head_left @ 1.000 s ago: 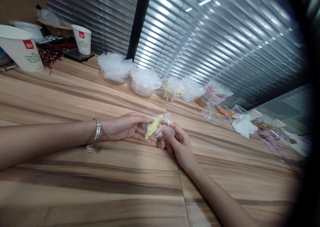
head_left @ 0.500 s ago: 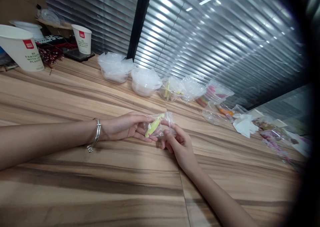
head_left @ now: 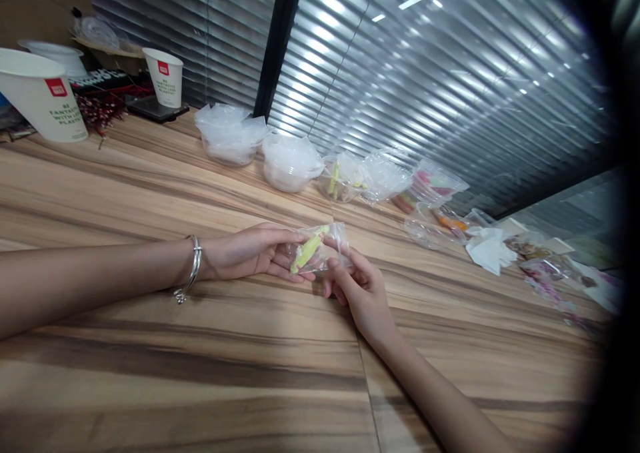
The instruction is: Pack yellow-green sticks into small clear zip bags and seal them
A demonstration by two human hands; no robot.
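Note:
A small clear plastic bag (head_left: pixel 327 248) with a yellow-green piece (head_left: pixel 307 252) inside is held over the wooden table. My left hand (head_left: pixel 260 252), palm up with a silver bracelet at its wrist, grips the bag's left edge, thumb on top and fingers beneath. At the bag's right side my right hand (head_left: pixel 359 285) pinches it between thumb and fingers. What exactly the yellow-green piece is cannot be made out; it lies slanted in the bag.
Along the window blinds stand clear bowls (head_left: pixel 293 166) with plastic bags, one bowl (head_left: pixel 337 183) holding yellow-green pieces. Paper cups (head_left: pixel 165 80) and a black flat device (head_left: pixel 157 108) are at the left. White tissue (head_left: pixel 491 250) and bagged items (head_left: pixel 543 266) lie to the right.
Both hands stay in place around the bag. The bag's film looks slightly flatter, and the yellow-green piece has barely shifted.

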